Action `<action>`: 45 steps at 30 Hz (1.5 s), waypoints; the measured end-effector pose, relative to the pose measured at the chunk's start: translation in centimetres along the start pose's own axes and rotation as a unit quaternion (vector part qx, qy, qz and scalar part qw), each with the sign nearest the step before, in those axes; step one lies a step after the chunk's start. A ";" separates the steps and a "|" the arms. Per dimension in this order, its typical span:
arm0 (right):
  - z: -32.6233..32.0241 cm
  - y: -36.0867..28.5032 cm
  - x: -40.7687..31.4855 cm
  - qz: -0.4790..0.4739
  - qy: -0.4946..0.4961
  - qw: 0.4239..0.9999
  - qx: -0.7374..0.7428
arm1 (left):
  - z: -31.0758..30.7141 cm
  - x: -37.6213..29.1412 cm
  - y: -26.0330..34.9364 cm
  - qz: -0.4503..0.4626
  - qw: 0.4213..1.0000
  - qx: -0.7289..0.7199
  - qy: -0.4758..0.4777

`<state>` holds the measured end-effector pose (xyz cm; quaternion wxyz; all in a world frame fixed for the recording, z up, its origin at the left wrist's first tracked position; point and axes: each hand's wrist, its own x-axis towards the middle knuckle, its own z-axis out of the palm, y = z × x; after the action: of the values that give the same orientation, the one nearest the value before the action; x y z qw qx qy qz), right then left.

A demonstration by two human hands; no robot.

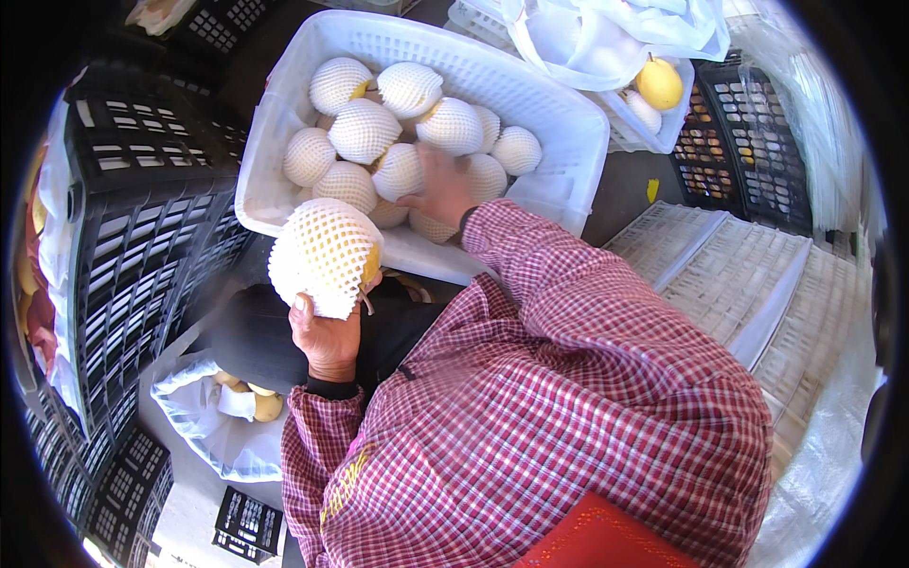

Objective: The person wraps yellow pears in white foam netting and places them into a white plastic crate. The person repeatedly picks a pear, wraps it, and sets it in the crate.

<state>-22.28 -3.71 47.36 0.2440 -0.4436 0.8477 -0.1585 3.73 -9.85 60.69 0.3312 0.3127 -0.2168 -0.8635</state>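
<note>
A yellow pear in a white foam net [323,252] is held up in my left hand [327,337], its stem pointing down and to the right. The pear hangs just outside the near left corner of a white plastic crate [561,92]. Several more net-wrapped pears [364,131] lie in that crate. Among them, my right hand [444,188] reaches down with its fingers spread, touching or very close to a wrapped pear [399,172]. Its fingertips are partly hidden between the fruits, so a firm hold cannot be made out.
Black slatted crates [135,234] rise at the left. A lined container with pears [213,426] stands low at the left. Beyond the crate, a smaller white basket [671,131] holds a bare yellow pear [659,84] beside plastic bags [625,35]. White woven-surfaced crates or panels [682,270] lie at the right.
</note>
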 end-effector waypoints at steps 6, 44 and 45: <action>-6.3 0.2 -0.5 -0.003 -0.103 0.991 0.086 | 0.2 0.9 -1.6 0.030 0.994 0.104 0.007; -3.2 7.9 -3.3 0.052 -0.070 0.963 0.253 | 4.4 10.3 -9.5 -0.055 0.402 0.901 -0.150; -3.1 8.2 -2.9 0.039 -0.072 0.966 0.244 | 4.2 10.5 -9.3 -0.046 0.409 0.898 -0.154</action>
<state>-28.08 3.41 46.71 0.4115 -0.3477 0.7800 -0.3185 -9.37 -10.15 54.10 -0.2181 0.3019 -0.9011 -0.2221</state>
